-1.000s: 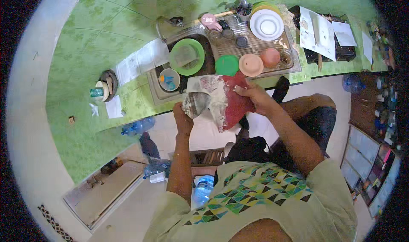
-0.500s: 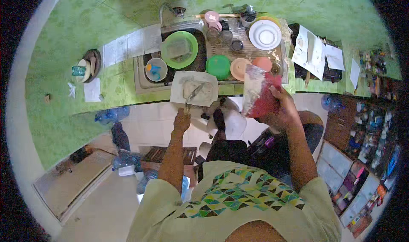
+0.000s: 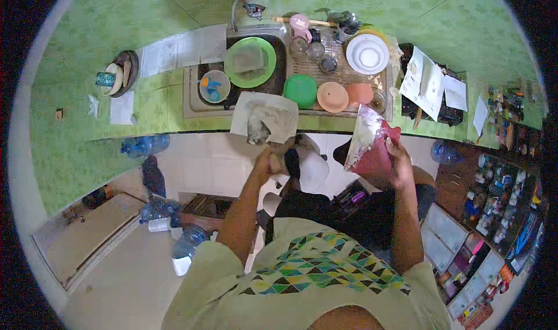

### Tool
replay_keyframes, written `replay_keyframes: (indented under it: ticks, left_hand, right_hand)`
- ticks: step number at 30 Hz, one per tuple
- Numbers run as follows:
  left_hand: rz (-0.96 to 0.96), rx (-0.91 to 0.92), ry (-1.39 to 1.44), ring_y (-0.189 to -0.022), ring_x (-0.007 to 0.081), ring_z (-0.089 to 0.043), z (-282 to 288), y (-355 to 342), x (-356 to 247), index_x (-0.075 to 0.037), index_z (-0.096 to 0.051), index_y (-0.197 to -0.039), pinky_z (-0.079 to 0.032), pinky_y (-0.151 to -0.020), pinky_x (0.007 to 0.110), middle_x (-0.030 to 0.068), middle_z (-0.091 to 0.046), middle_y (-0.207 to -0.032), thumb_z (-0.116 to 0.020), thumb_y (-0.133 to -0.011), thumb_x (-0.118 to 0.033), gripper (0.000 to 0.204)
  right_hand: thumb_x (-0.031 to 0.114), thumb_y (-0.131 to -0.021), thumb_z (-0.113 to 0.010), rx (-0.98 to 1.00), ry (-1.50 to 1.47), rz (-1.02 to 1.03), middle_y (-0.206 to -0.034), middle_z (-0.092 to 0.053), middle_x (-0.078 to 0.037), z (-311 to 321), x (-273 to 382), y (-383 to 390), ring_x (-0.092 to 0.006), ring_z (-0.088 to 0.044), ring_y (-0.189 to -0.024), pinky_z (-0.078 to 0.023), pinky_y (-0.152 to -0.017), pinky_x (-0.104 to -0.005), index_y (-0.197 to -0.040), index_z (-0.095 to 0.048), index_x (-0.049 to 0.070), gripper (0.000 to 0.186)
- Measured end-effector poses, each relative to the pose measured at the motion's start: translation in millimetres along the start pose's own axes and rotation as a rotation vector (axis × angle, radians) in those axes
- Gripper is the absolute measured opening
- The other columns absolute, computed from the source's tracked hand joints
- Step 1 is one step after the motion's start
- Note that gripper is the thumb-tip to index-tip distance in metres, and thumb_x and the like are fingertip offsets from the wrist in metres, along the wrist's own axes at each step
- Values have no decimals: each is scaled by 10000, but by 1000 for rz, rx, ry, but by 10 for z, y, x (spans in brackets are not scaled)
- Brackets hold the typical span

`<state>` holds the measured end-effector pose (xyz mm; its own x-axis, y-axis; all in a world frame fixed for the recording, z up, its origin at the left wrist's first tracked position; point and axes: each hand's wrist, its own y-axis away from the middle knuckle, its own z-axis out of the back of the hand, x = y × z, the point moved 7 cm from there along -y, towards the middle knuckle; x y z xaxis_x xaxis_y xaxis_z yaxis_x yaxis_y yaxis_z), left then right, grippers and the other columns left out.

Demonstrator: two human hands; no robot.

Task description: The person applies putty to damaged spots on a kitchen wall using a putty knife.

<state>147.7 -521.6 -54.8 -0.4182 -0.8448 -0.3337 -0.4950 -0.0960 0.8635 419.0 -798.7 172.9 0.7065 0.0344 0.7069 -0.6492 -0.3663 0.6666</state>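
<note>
My left hand (image 3: 268, 161) is closed around the handle end of a silvery utensil (image 3: 257, 131), blurred now, whose kind I cannot make out. The utensil reaches into a white square dish (image 3: 286, 104) that holds pale, whitish stuff. The dish is at the counter's front edge, just beyond this hand. My right hand (image 3: 400, 164) grips a flat red piece, perhaps a packet (image 3: 375, 155), by its right side. Its far left part is whitish and shiny, and it is held tilted, clear of the counter. What it contains is hidden.
Behind the dish, the sink (image 3: 192, 106) holds a light green basin (image 3: 272, 60) and a grey bowl (image 3: 228, 92). Green (image 3: 300, 90) and peach bowls (image 3: 332, 96), glasses (image 3: 328, 64) and white plates (image 3: 367, 56) crowd the drainboard. Papers (image 3: 421, 86) cover a stove at right.
My left hand has moved right and slightly nearer, and the utensil has shifted in the dish. My right hand has moved right and nearer with the red piece, turning it. The view has shifted slightly.
</note>
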Motion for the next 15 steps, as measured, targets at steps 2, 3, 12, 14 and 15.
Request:
replay_keyframes:
  ticks: [2, 3, 12, 14, 15]
  left_hand:
    - [20, 5, 69, -668, 253, -618, -321, -53, 70, -108, -527, -1157, -589, -568, 413, 92, -585, -942, -585, -863, -443, 449]
    - [27, -9, 140, -659, 252, -613, -369, -52, 75, -122, -526, -1162, -588, -567, 411, 87, -587, -946, -564, -874, -447, 436]
    - [-72, 54, 519, -588, 184, -546, -675, -541, -7, -149, -517, -933, -478, -522, 383, 19, -548, -702, -497, -943, -525, 377]
    - [-74, 61, 539, -605, 193, -548, -685, -703, -36, -140, -527, -956, -489, -536, 403, 30, -555, -726, -483, -956, -536, 399]
    - [-83, 66, 554, -622, 202, -550, -711, -762, -65, -131, -537, -979, -499, -550, 423, 41, -562, -751, -469, -969, -548, 422]
  right_hand:
    - [318, -920, -649, -17, -25, 0, -1223, -592, -90, 42, -16, 23, -239, -575, -1108, -455, -981, -371, -1344, -496, 16, 543]
    - [318, -920, -649, -2, -20, -3, -1223, -592, -90, -21, -12, 23, -239, -575, -1108, -455, -981, -371, -1344, -496, 16, 543]
    - [299, -933, -628, -81, 24, -31, -1192, -612, -71, -41, 49, 107, -213, -596, -1083, -472, -953, -353, -1315, -524, 19, 485]
    - [252, -958, -599, -107, 132, 22, -1177, -621, -79, 81, 45, 65, -205, -615, -1055, -484, -933, -344, -1319, -515, 9, 443]
    - [252, -958, -599, -110, 142, 23, -1177, -621, -79, 188, 13, 34, -205, -615, -1055, -484, -933, -344, -1319, -515, 9, 443]
